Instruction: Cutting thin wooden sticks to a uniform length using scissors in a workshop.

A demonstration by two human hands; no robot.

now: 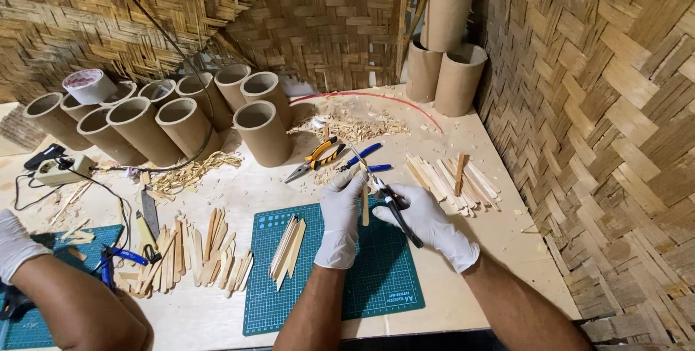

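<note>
My left hand (340,217) wears a white glove and holds a thin wooden stick (365,206) upright over the green cutting mat (376,286). My right hand (431,224), also gloved, grips a black-handled cutter (397,210) whose jaws meet the stick's upper end. A small bundle of trimmed sticks (287,250) lies on the mat to the left of my hands. More long sticks (452,177) are piled on the table just right of my hands.
Cardboard tubes (188,123) stand in a group at the back left, with more (449,54) at the back right. Yellow pliers (318,157) and blue pliers (362,157) lie beyond the mat. Another person's gloved hand and arm (43,286) work at the left beside scattered sticks (195,250). Woven bamboo walls enclose the table.
</note>
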